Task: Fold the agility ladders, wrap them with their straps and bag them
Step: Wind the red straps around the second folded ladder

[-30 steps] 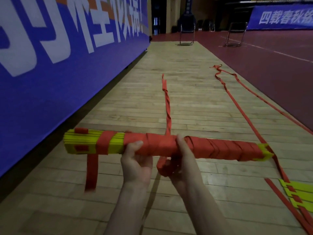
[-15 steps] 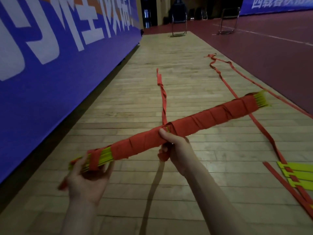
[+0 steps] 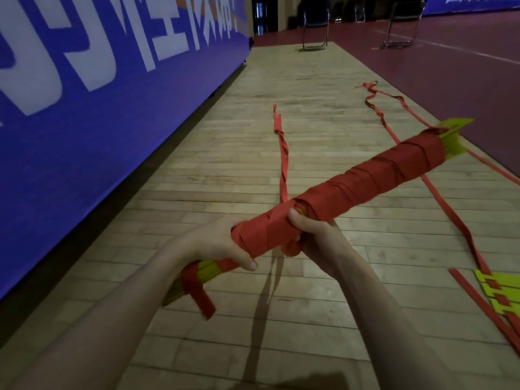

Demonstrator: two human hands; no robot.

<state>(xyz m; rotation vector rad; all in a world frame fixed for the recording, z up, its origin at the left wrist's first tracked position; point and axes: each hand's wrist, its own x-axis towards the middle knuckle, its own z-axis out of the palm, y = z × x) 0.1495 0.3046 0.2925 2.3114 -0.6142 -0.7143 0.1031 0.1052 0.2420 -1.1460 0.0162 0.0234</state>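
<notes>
I hold a bundle of folded yellow ladder rungs (image 3: pixel 374 181), wrapped along most of its length in red strap, tilted with its far end up to the right. My left hand (image 3: pixel 216 246) grips the bundle near its lower left end. My right hand (image 3: pixel 315 237) grips it at the middle, thumb on top, with a bunch of red strap under the palm. A loose red strap (image 3: pixel 282 156) trails from the bundle away over the wooden floor. A short strap tail (image 3: pixel 201 298) hangs from the lower end.
A second ladder lies on the floor at the right: yellow rungs (image 3: pixel 499 291) and a long red strap (image 3: pixel 439 192) running far back. A blue banner wall (image 3: pixel 92 88) borders the left. Two metal chairs (image 3: pixel 315 26) stand at the far end.
The bundle has tilted more steeply, its right end higher. My left hand moved from the bundle's left tip up to grip it closer to my right hand.
</notes>
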